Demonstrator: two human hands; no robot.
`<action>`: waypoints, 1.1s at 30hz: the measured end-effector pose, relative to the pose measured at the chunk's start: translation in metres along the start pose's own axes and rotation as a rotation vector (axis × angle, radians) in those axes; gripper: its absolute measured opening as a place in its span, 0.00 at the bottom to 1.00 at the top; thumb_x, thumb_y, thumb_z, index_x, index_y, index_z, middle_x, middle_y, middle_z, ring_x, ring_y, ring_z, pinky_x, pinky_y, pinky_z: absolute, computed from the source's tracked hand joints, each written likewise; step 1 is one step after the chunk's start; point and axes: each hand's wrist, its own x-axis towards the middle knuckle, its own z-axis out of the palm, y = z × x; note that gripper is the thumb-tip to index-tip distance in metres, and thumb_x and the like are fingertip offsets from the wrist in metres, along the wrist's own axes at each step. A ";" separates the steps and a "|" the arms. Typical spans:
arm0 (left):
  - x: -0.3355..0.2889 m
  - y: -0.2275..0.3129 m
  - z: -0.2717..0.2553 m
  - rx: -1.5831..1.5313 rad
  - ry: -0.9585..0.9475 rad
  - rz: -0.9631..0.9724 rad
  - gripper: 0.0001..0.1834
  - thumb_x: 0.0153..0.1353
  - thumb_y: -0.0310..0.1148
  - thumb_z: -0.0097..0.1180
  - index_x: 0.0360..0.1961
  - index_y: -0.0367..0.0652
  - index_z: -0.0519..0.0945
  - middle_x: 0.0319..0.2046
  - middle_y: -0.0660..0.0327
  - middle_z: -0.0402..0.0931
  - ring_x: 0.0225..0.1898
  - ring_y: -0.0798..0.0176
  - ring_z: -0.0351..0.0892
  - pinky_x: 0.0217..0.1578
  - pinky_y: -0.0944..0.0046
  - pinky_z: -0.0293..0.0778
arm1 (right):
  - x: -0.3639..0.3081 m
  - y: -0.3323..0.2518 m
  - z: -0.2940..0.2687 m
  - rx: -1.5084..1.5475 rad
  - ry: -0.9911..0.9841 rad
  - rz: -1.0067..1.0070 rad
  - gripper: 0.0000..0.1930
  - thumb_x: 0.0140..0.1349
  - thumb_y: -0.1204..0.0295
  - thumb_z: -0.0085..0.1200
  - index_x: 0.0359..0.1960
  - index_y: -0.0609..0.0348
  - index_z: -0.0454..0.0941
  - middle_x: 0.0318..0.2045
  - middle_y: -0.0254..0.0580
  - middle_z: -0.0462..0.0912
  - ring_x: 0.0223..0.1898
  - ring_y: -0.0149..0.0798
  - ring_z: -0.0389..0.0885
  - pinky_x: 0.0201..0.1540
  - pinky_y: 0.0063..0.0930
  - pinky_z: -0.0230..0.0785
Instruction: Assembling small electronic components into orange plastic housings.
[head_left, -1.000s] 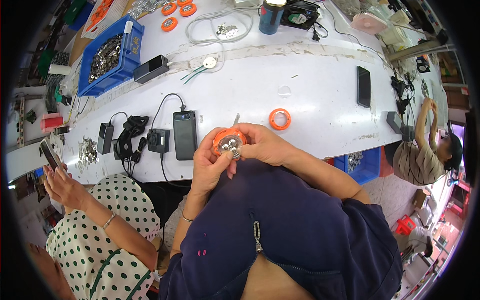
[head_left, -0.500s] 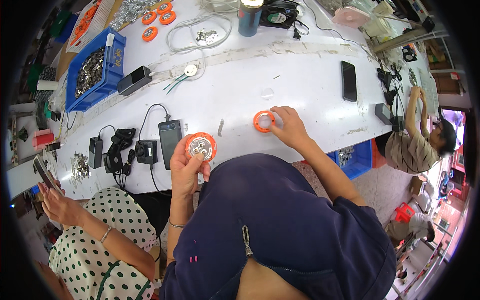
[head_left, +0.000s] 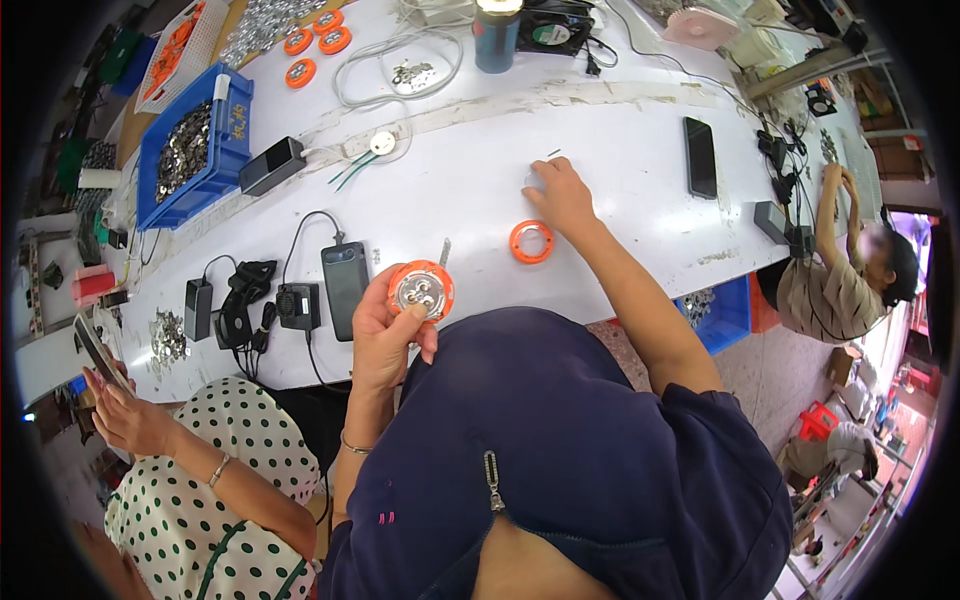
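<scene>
My left hand (head_left: 385, 335) is closed on a round orange push light (head_left: 421, 290), its silver face with several small lamps turned up and my thumb on its lower edge. Over the table, my right hand (head_left: 564, 195) has thumb and forefinger at the edges of a small clear plastic disc (head_left: 533, 179), which is partly hidden by the fingers. Just below that hand an orange ring (head_left: 532, 242) lies flat on the white table, apart from both hands.
Left of me are a black power bank (head_left: 345, 290), chargers with cables (head_left: 299, 305) and a blue bin (head_left: 195, 150) of metal parts. Finished-looking orange lights (head_left: 335, 40) sit farther back. A phone (head_left: 700, 157) lies right. People sit on both sides; the left one (head_left: 215, 480) holds a phone.
My right hand has left the orange ring and moved away from me to the clear disc. My left hand, still gripping the orange light, has shifted slightly right.
</scene>
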 end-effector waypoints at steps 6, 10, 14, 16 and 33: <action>0.000 0.004 0.001 -0.004 -0.035 0.017 0.25 0.58 0.19 0.52 0.57 0.27 0.62 0.33 0.52 0.77 0.17 0.68 0.75 0.12 0.72 0.71 | 0.008 0.004 -0.001 -0.110 -0.136 0.036 0.25 0.47 0.66 0.61 0.49 0.59 0.73 0.42 0.52 0.76 0.39 0.50 0.79 0.42 0.39 0.74; 0.001 0.007 0.002 -0.007 -0.025 0.019 0.25 0.58 0.19 0.51 0.57 0.27 0.62 0.32 0.53 0.77 0.17 0.68 0.76 0.13 0.72 0.72 | 0.008 -0.020 -0.020 0.094 -0.150 0.159 0.27 0.45 0.66 0.63 0.48 0.59 0.72 0.38 0.46 0.78 0.33 0.40 0.79 0.36 0.32 0.72; 0.000 0.005 0.002 -0.007 -0.048 -0.011 0.25 0.59 0.18 0.50 0.58 0.29 0.62 0.32 0.54 0.77 0.18 0.69 0.76 0.13 0.73 0.72 | -0.024 -0.116 -0.084 0.660 -0.365 0.066 0.28 0.43 0.67 0.65 0.49 0.57 0.71 0.35 0.38 0.79 0.27 0.26 0.73 0.30 0.22 0.68; 0.003 0.006 0.001 -0.013 -0.067 -0.038 0.25 0.59 0.18 0.50 0.58 0.30 0.62 0.32 0.55 0.77 0.18 0.70 0.76 0.13 0.73 0.73 | -0.038 -0.151 -0.106 0.747 -0.462 -0.122 0.27 0.43 0.68 0.65 0.48 0.57 0.72 0.35 0.36 0.79 0.26 0.26 0.73 0.30 0.22 0.67; -0.008 0.015 0.001 0.026 -0.181 -0.076 0.25 0.61 0.21 0.51 0.60 0.30 0.62 0.34 0.55 0.77 0.19 0.69 0.77 0.16 0.73 0.74 | -0.042 -0.159 -0.096 0.600 -0.486 -0.587 0.21 0.46 0.70 0.65 0.46 0.53 0.79 0.45 0.43 0.77 0.46 0.44 0.76 0.47 0.36 0.69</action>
